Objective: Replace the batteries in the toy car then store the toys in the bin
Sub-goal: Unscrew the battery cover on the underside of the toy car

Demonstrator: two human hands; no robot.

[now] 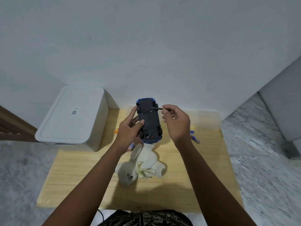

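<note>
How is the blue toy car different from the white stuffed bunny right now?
The blue toy car with its dark plastic underside is held up in the air, belly toward the camera, gripped by the left hand; the white stuffed bunny lies untouched on the light wooden table. The car looks hard and dark, the bunny soft and pale. Both are toys outside the closed white bin.

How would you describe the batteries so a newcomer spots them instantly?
Start at the wooden table. Its right side, just past the right hand, holds the batteries lying flat. They are small blue-and-white cylinders, unlike the plush bunny at the table's centre.
</note>
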